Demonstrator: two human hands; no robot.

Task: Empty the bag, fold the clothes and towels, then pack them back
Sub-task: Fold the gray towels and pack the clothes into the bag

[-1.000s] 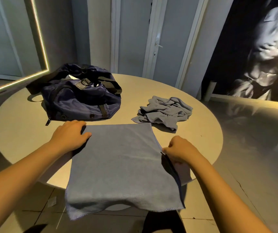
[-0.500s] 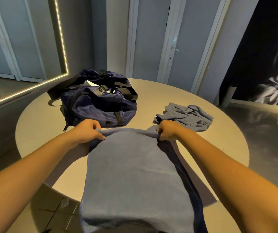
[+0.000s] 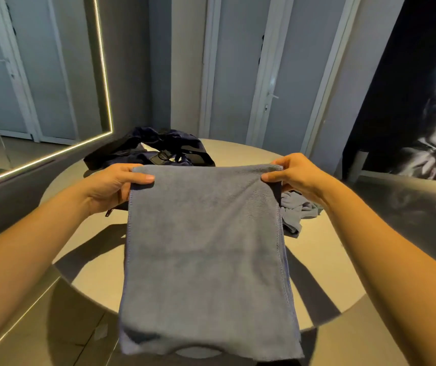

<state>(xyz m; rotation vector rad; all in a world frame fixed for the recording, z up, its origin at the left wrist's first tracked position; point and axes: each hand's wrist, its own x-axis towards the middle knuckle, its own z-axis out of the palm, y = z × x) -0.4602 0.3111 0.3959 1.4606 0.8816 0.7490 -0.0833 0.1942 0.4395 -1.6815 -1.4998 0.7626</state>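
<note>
A grey-blue towel (image 3: 206,254) hangs doubled in the air above the round table (image 3: 325,276). My left hand (image 3: 114,184) pinches its top left corner, thumb on the near face. At the top right corner my right hand (image 3: 294,175) pinches it the same way. The towel's lower edge drops below the table's near rim. Behind it the dark blue bag (image 3: 143,147) lies on the far left of the table, mostly hidden. A crumpled grey-blue cloth (image 3: 300,210) lies at the right, partly covered by the towel and my right wrist.
A mirror with a lit frame (image 3: 104,83) stands at the left. White doors (image 3: 238,75) fill the wall behind the table. A dark wall picture (image 3: 428,101) is at the right. Tiled floor (image 3: 79,339) shows below the table's near edge.
Both hands took hold of the towel's far edge and lifted it off the table, toward me and up. It now hangs folded instead of lying flat.
</note>
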